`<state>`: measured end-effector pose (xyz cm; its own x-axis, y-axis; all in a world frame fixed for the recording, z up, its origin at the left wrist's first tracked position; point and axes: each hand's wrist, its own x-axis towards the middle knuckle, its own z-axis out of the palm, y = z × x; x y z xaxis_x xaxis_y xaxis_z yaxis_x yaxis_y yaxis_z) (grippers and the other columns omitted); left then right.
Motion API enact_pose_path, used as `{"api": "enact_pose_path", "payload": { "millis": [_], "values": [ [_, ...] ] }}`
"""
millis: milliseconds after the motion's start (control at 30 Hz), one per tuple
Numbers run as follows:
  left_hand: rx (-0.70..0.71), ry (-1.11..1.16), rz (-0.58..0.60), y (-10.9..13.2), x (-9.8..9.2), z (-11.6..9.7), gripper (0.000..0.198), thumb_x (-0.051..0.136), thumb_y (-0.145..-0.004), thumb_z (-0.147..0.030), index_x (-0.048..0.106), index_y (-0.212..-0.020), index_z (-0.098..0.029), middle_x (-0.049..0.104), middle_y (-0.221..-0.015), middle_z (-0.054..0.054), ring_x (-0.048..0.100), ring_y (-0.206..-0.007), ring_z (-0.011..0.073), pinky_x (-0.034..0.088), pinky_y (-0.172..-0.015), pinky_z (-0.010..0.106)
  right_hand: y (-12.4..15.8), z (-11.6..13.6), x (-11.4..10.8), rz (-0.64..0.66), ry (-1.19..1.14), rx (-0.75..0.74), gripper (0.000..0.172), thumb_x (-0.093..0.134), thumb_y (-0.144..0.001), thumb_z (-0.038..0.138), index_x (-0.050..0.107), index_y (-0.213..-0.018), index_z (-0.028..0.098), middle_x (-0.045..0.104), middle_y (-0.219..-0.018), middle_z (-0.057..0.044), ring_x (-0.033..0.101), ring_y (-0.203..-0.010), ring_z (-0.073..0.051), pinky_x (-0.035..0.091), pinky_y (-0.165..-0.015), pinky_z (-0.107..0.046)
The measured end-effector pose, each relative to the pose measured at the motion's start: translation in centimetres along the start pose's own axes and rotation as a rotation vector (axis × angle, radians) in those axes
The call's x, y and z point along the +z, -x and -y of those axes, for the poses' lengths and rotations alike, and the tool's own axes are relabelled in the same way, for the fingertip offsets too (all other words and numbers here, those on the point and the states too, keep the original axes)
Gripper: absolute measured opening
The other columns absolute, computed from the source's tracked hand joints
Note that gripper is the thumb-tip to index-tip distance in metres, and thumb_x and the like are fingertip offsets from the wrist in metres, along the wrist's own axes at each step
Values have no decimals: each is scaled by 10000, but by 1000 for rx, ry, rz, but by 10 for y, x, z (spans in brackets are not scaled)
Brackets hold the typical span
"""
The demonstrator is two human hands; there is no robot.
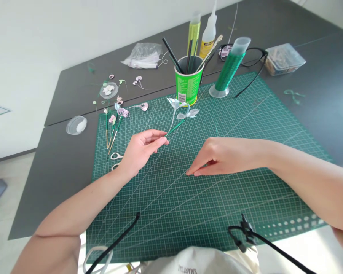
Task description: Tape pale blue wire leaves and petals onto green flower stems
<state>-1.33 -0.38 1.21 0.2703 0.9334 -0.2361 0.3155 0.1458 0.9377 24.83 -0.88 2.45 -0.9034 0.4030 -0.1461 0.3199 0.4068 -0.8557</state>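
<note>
- Over the middle of the green cutting mat, the left hand is clamped on the lower end of a flower stem, with thumb and fingertips pinched together around it.
- That flower stem is wrapped in green and slants up and away from the hand. Its pale, silvery leaves and petals are spread just in front of the green cup.
- The right hand rests palm down on the mat, well apart from the stem. Its fingers are drawn together and the tips press on the mat. A speck of green shows under them, but whether they grip anything cannot be told.
- The green cup holds dark sticks and a metal tool. Two glue bottles stand behind it, and a spool of green wire stands beside it, next to a pair of black glasses.
- Several finished flowers on green stems lie at the mat's left edge, with white-handled scissors below them near the left wrist.
- On the grey table sit a small clear dish, a plastic bag and a clear plastic box.
</note>
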Motion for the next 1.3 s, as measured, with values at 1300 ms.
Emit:
{"api": "enact_pose_path", "payload": {
  "millis": [1300],
  "values": [
    [748,-923,62,32,14,5,205,599,-1069,-278,785,-1060,-191,837,-918,30,766,-732,173,574,-680,287,11,-2,-6,-686,248,-143,304,554,-1080,352,779,-1285,348,821,-906,-12,771,-803,-188,599,-698,-310]
  ]
}}
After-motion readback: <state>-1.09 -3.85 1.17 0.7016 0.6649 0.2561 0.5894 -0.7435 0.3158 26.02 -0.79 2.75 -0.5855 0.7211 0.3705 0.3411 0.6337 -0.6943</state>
